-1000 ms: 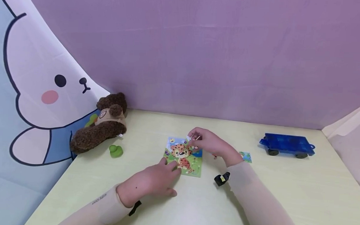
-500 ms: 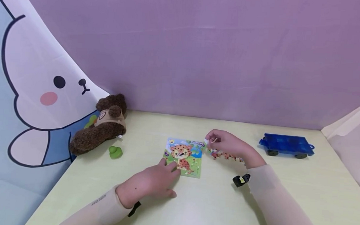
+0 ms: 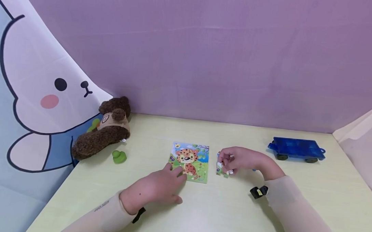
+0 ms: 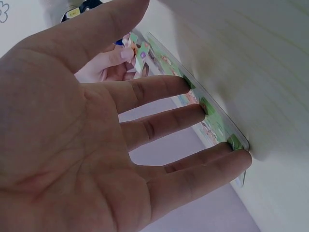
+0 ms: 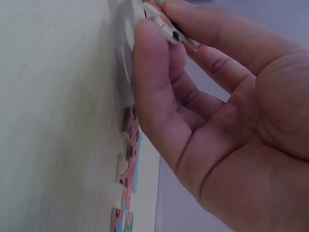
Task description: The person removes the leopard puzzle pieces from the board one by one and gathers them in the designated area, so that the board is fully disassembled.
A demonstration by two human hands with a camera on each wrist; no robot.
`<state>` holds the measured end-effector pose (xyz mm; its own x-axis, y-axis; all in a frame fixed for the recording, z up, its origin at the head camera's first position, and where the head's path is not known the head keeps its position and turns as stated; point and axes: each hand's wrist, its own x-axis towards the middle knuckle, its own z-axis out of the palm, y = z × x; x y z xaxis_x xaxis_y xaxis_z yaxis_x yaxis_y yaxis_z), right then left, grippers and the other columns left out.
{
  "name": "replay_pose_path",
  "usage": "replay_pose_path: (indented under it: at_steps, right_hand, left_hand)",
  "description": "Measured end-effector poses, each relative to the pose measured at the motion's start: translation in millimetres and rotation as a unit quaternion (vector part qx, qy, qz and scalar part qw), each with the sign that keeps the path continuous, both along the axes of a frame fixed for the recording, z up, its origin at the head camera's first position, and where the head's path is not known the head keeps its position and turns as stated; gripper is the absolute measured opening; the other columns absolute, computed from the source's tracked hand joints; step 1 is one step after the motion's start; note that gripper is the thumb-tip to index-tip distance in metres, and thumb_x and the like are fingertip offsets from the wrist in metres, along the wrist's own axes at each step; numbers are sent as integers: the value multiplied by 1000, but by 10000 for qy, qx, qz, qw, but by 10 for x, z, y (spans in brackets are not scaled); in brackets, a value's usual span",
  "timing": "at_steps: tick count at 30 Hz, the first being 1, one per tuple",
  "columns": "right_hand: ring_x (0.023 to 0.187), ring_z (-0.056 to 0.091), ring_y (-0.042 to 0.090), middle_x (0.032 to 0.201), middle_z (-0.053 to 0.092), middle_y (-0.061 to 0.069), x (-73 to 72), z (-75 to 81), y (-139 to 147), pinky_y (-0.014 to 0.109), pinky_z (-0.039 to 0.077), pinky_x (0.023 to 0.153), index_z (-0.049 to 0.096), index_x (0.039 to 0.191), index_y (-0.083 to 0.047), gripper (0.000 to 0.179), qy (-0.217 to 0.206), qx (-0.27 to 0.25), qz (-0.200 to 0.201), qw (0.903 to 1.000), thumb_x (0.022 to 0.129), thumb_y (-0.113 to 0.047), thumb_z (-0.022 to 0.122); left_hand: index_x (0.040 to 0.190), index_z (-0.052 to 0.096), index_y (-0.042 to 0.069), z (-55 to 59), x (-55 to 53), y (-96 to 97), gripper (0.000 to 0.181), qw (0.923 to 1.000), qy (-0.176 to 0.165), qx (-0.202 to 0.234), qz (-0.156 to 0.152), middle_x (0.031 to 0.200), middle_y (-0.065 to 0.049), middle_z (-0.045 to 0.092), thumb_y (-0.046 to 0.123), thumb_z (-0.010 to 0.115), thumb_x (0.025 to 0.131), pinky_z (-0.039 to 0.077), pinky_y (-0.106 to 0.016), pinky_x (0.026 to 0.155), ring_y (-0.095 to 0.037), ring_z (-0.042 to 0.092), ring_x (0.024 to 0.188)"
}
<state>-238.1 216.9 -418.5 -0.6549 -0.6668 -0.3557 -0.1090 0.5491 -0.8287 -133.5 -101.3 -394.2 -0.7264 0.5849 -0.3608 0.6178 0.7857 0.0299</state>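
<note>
My left hand [image 3: 159, 186] lies with its fingers extended, the fingertips resting on the near left edge of a small picture board [image 3: 199, 166] printed with a cartoon leopard. To the right of that board my right hand [image 3: 242, 159] pinches a jigsaw puzzle piece [image 4: 141, 57] between thumb and fingers, low over the table. In the right wrist view the gripped piece shows a pale edge, partly covered by the fingertips. More puzzle pieces [image 5: 129, 150], with orange spotted and blue printing, lie on the table under the right hand, mostly hidden from the head view.
A blue toy wagon [image 3: 296, 149] stands at the right rear. At the left are a brown plush toy [image 3: 102, 133] and a small green toy duck [image 3: 119, 157]. A purple cloth [image 3: 206, 62] hangs behind the pale table [image 3: 195, 212].
My right hand has moved from over the picture board to the right, then down toward the table, still holding a puzzle piece. The left hand has stayed in place.
</note>
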Motion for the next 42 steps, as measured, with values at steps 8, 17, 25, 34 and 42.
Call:
replay_pose_path:
  at_steps: [8, 17, 25, 34, 42]
  right_hand:
    - [74, 53, 17, 82, 58, 1, 35, 2, -24, 27, 48, 66, 70, 108, -10, 16, 635, 536, -23, 9965, 95, -11, 79]
    - [79, 53, 17, 84, 59, 1, 57, 11, -56, 26, 44, 67, 73, 105, -14, 15, 1133, 874, -56, 9897, 93, -14, 82]
    - [79, 54, 17, 86, 61, 1, 63, 7, -80, 27, 46, 68, 73, 105, -15, 15, 1207, 991, -201, 9875, 93, -14, 82]
    - [82, 56, 16, 88, 64, 0, 56, 56, -124, 28, 48, 70, 73, 104, -16, 9, 1389, 974, -163, 9854, 98, -17, 78]
    - [71, 64, 21, 89, 64, 5, 21, 61, -330, 33, 59, 67, 69, 116, -9, 19, 1079, 566, -392, 9918, 100, -17, 75]
  left_hand:
    - [151, 55, 14, 3, -7, 11, 76, 9999, 17, -116, 17, 155, -10, 53, 60, 75, 94, 65, -42, 99, -39, 54, 136]
    - [152, 55, 14, -4, -16, 7, 77, 9999, 26, -153, 55, 155, -9, 53, 61, 74, 94, 65, -41, 98, -39, 55, 135]
    - [153, 54, 15, -6, -24, 2, 77, 9999, -24, -169, 8, 157, -9, 52, 61, 73, 95, 64, -42, 102, -39, 53, 139]
    - [153, 55, 14, 11, -22, -4, 75, 10000, -28, -81, 21, 158, -11, 52, 60, 71, 96, 64, -45, 104, -41, 53, 140]
    - [151, 58, 16, 38, -102, -65, 68, 9995, -199, 225, -23, 156, -8, 56, 57, 70, 99, 57, -50, 114, -41, 53, 141]
